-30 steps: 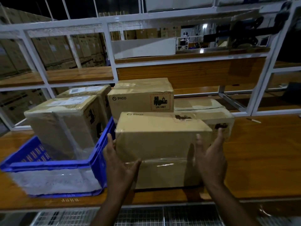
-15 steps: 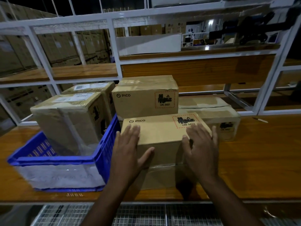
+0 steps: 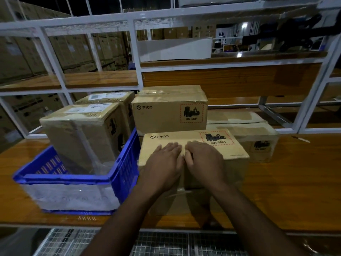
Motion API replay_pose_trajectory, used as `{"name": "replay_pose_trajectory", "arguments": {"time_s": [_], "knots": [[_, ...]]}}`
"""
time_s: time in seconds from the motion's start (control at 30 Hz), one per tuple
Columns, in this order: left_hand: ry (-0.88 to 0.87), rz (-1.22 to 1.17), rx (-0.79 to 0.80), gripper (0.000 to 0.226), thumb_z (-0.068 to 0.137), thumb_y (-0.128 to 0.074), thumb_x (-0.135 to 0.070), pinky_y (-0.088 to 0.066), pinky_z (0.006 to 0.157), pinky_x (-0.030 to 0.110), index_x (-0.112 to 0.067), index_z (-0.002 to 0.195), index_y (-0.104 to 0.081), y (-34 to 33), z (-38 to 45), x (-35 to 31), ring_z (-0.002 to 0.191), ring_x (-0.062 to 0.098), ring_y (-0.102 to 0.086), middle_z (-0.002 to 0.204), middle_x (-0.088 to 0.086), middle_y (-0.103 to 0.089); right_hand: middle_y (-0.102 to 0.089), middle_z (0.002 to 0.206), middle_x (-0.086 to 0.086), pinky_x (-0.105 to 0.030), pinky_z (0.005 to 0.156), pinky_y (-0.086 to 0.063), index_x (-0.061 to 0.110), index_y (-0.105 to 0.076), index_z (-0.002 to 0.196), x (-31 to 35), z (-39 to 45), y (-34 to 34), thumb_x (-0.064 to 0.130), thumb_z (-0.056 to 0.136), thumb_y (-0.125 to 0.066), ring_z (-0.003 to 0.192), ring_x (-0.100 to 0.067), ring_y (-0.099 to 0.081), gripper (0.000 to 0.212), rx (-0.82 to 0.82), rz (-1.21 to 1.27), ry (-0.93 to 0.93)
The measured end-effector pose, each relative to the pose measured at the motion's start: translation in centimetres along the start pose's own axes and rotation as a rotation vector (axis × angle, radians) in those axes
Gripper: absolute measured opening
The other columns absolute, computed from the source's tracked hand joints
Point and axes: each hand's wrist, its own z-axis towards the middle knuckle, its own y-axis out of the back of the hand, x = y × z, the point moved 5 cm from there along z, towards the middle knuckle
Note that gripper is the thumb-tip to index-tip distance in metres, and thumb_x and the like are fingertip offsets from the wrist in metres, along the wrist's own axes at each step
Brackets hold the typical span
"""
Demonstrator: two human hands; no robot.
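A brown PICO cardboard box (image 3: 232,150) with a red UN 3481 label lies on the wooden bench in front of me. My left hand (image 3: 166,159) and my right hand (image 3: 204,159) rest side by side on its top near the front edge, palms down. The left fingers lie flat; the right fingers look slightly bent at the tips. A second PICO box (image 3: 166,115) stands just behind it.
A blue crate (image 3: 125,163) at the left holds two upright taped boxes (image 3: 79,137). More flat boxes (image 3: 258,137) lie to the right. The wooden bench (image 3: 295,182) has a white shelf frame (image 3: 136,52) behind it and a wire grid below its front edge.
The near box went from raised between my hands to lying on the bench. Both hands moved from its sides onto its top and drew together.
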Motion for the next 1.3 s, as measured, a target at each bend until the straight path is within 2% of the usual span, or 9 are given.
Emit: {"name": "replay_pose_trajectory", "arguments": {"time_s": [0.27, 0.47, 0.63, 0.73, 0.83, 1.0, 1.1, 1.2, 1.3], "knots": [[-0.026, -0.008, 0.022, 0.046, 0.109, -0.03, -0.035, -0.015, 0.122, 0.028, -0.025, 0.153, -0.04, 0.0, 0.6, -0.5, 0.148, 0.009, -0.031, 0.161, -0.003, -0.038, -0.069, 0.087, 0.004, -0.029, 0.066, -0.046, 0.028, -0.073, 0.099, -0.6, 2.2, -0.1, 0.039, 0.098, -0.049, 0.078, -0.014, -0.061, 0.027, 0.175, -0.075, -0.067], [0.151, 0.088, 0.187, 0.067, 0.105, -0.029, -0.052, -0.007, 0.127, 0.04, -0.015, 0.161, -0.019, -0.1, 3.4, 4.6, 0.155, 0.017, -0.012, 0.169, 0.004, -0.015, -0.064, 0.114, 0.0, -0.038, 0.093, -0.043, 0.021, -0.061, 0.113, -2.6, 3.3, -0.9, 0.052, 0.095, -0.049, 0.104, -0.019, -0.057, 0.037, 0.254, -0.104, -0.171], [0.22, 0.05, 0.17, 0.07, 0.103, -0.032, -0.054, -0.011, 0.126, 0.049, -0.018, 0.161, -0.017, -0.2, 3.3, 6.3, 0.155, 0.017, -0.011, 0.17, 0.001, -0.011, -0.069, 0.1, -0.001, -0.034, 0.082, -0.045, 0.025, -0.071, 0.115, -5.2, 4.2, 0.2, 0.039, 0.098, -0.052, 0.086, -0.018, -0.055, 0.029, 0.229, -0.068, -0.33], [0.244, -0.014, 0.16, 0.072, 0.102, -0.035, -0.056, -0.021, 0.123, 0.051, -0.018, 0.162, -0.017, -0.2, 3.4, 6.6, 0.155, 0.016, -0.01, 0.17, -0.001, -0.01, -0.067, 0.118, -0.002, -0.045, 0.106, -0.035, 0.027, -0.066, 0.124, -6.0, 4.8, -0.2, 0.043, 0.098, -0.051, 0.106, -0.022, -0.056, 0.034, 0.29, -0.081, -0.333], [0.29, -0.069, 0.08, 0.083, 0.098, -0.041, -0.063, -0.026, 0.122, 0.051, -0.014, 0.161, -0.017, -0.2, 3.0, 6.9, 0.156, 0.019, -0.008, 0.17, 0.003, -0.01, -0.05, 0.146, -0.004, -0.058, 0.116, -0.021, 0.028, -0.055, 0.137, -7.2, 4.7, -0.9, 0.06, 0.095, -0.046, 0.138, -0.028, -0.039, 0.053, 0.332, -0.217, -0.373], [0.456, -0.467, -0.043, 0.112, 0.069, -0.063, -0.082, -0.046, 0.107, 0.051, -0.019, 0.154, -0.028, -0.2, 1.4, 8.7, 0.134, 0.026, -0.047, 0.152, 0.005, -0.045, -0.04, 0.151, -0.018, -0.051, 0.11, -0.034, 0.015, -0.043, 0.145, -7.8, 3.7, -0.2, 0.064, 0.091, -0.05, 0.136, -0.038, -0.038, 0.073, 0.246, -0.228, -0.535], [0.488, -0.501, -0.035, 0.103, 0.077, -0.068, -0.074, -0.049, 0.102, 0.047, -0.02, 0.154, -0.026, -0.5, -0.2, 8.7, 0.129, 0.025, -0.052, 0.149, 0.003, -0.049, -0.039, 0.151, -0.02, -0.051, 0.11, -0.036, 0.013, -0.036, 0.148, -7.6, 2.6, 0.8, 0.062, 0.092, -0.05, 0.136, -0.039, -0.039, 0.076, 0.144, -0.198, -0.551], [0.405, -0.484, -0.18, 0.087, 0.079, -0.068, -0.068, -0.049, 0.092, 0.036, -0.028, 0.148, -0.034, 0.0, -2.5, 7.4, 0.119, 0.015, -0.052, 0.142, -0.004, -0.052, -0.042, 0.15, -0.016, -0.051, 0.109, -0.033, 0.017, -0.03, 0.152, -7.0, 1.0, 1.9, 0.06, 0.093, -0.051, 0.136, -0.038, -0.038, 0.076, 0.015, -0.111, -0.523], [0.341, -0.499, -0.303, 0.094, 0.076, -0.069, -0.071, -0.046, 0.089, 0.032, -0.033, 0.151, -0.027, -0.3, -4.7, 6.6, 0.117, 0.006, -0.046, 0.14, -0.016, -0.046, -0.043, 0.149, -0.012, -0.053, 0.109, -0.032, 0.021, -0.029, 0.152, -6.8, -0.9, 3.4, 0.059, 0.092, -0.054, 0.136, -0.036, -0.036, 0.075, -0.153, -0.031, -0.512]]}}
